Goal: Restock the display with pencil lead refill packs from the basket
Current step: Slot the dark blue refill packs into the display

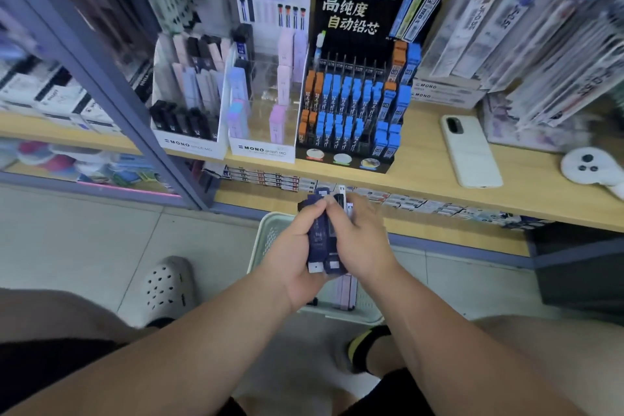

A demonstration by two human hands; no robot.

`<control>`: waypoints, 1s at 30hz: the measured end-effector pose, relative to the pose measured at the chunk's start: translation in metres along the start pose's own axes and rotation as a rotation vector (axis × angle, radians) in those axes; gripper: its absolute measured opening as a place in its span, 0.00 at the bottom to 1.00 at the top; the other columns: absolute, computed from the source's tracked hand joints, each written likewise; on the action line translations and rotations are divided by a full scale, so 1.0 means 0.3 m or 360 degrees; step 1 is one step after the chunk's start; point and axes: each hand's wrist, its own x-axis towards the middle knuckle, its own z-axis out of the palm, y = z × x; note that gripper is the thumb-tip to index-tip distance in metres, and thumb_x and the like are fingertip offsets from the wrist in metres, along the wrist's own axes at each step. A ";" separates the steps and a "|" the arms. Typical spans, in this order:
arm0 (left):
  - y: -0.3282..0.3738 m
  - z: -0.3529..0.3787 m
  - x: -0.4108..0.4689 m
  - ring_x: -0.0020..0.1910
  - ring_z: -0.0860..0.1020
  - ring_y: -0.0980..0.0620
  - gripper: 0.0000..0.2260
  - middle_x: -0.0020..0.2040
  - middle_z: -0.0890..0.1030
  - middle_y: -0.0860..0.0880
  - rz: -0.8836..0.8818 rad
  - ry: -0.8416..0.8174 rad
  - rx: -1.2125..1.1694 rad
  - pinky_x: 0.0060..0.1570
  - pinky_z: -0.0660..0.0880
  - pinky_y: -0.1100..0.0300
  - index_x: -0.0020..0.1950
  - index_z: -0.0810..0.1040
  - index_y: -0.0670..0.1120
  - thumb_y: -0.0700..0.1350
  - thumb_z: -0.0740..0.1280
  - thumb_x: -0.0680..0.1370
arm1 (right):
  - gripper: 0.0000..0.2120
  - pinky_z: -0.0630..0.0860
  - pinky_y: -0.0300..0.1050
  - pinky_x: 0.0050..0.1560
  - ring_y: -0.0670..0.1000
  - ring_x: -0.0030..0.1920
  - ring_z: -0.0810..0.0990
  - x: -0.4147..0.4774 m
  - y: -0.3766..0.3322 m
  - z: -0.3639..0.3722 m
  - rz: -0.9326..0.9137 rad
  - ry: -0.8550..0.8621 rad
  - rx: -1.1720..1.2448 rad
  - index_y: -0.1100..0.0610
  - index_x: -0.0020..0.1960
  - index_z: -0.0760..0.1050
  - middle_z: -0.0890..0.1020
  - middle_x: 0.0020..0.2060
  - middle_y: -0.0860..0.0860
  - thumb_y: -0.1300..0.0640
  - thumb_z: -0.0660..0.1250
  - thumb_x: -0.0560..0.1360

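Squaring the bundle up first is the move imo: the middle MONO display (262,149) on the shelf (422,165) looks half bare, so I'd feed packs in one at a time. Left hand (293,248) and right hand (362,240) both have a tight grip round the navy lead refill packs (320,233), just above the basket (270,224). Pilot display (354,10) looks nearly full, left MONO display (186,142) well stocked, basket holds a few pinkish packs (346,290)

perforated plastic basket (270,230), matt wooden shelf (422,159), glossy dark refill packs (320,230).
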 end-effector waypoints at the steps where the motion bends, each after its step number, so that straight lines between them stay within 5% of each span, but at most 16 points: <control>1: 0.010 0.004 -0.010 0.46 0.84 0.45 0.15 0.52 0.86 0.44 0.0012 -0.0002 0.0004 0.42 0.79 0.51 0.55 0.83 0.48 0.54 0.70 0.73 | 0.20 0.67 0.54 0.66 0.52 0.65 0.69 -0.004 -0.018 -0.005 -0.0017 -0.0010 0.0030 0.47 0.61 0.72 0.71 0.52 0.45 0.36 0.58 0.78; 4: 0.049 0.011 -0.037 0.46 0.84 0.46 0.21 0.52 0.85 0.44 0.0044 -0.0024 0.0025 0.39 0.79 0.53 0.60 0.81 0.47 0.52 0.73 0.69 | 0.21 0.74 0.54 0.61 0.50 0.61 0.76 -0.010 -0.065 -0.009 -0.0091 -0.0007 0.0234 0.43 0.63 0.65 0.75 0.57 0.44 0.36 0.58 0.74; 8: 0.115 0.029 -0.067 0.46 0.83 0.45 0.24 0.54 0.84 0.43 0.0056 -0.0100 -0.0029 0.38 0.79 0.53 0.67 0.78 0.44 0.49 0.71 0.71 | 0.07 0.75 0.36 0.41 0.39 0.45 0.79 -0.004 -0.136 -0.017 -0.0150 0.0018 0.0510 0.48 0.55 0.65 0.76 0.48 0.46 0.50 0.63 0.81; 13: 0.218 0.051 -0.098 0.47 0.84 0.47 0.17 0.58 0.84 0.44 0.0072 -0.0213 -0.0039 0.43 0.79 0.55 0.61 0.83 0.44 0.48 0.66 0.75 | 0.12 0.78 0.56 0.52 0.49 0.50 0.80 0.034 -0.231 0.017 -0.0266 0.0174 0.0459 0.45 0.53 0.70 0.79 0.50 0.51 0.40 0.62 0.75; 15: 0.260 0.054 -0.107 0.46 0.84 0.48 0.16 0.56 0.85 0.44 0.0100 -0.0245 -0.0014 0.45 0.78 0.55 0.57 0.85 0.45 0.48 0.66 0.73 | 0.13 0.77 0.57 0.54 0.50 0.51 0.80 0.053 -0.271 0.033 -0.0307 0.0241 0.0439 0.45 0.53 0.71 0.79 0.50 0.51 0.38 0.60 0.75; 21: 0.373 0.025 -0.088 0.54 0.80 0.43 0.27 0.65 0.80 0.40 0.0206 -0.0199 0.0023 0.47 0.78 0.52 0.68 0.77 0.44 0.47 0.70 0.69 | 0.08 0.78 0.58 0.49 0.53 0.45 0.81 0.113 -0.376 0.080 -0.0392 0.0337 0.0597 0.48 0.48 0.74 0.82 0.43 0.51 0.47 0.59 0.80; 25: 0.414 -0.001 -0.070 0.45 0.83 0.45 0.28 0.54 0.84 0.41 0.0284 -0.0191 0.0013 0.37 0.79 0.55 0.69 0.76 0.44 0.44 0.71 0.68 | 0.07 0.79 0.56 0.52 0.50 0.48 0.83 0.150 -0.410 0.119 -0.0353 0.0303 0.0750 0.49 0.50 0.74 0.84 0.46 0.45 0.52 0.57 0.82; 30: 0.435 -0.001 -0.050 0.41 0.84 0.46 0.16 0.50 0.85 0.43 0.0377 -0.0130 -0.0004 0.37 0.79 0.55 0.63 0.79 0.43 0.39 0.69 0.75 | 0.08 0.79 0.63 0.56 0.56 0.52 0.84 0.186 -0.425 0.141 -0.0263 0.0266 0.0904 0.47 0.48 0.73 0.85 0.51 0.48 0.52 0.57 0.83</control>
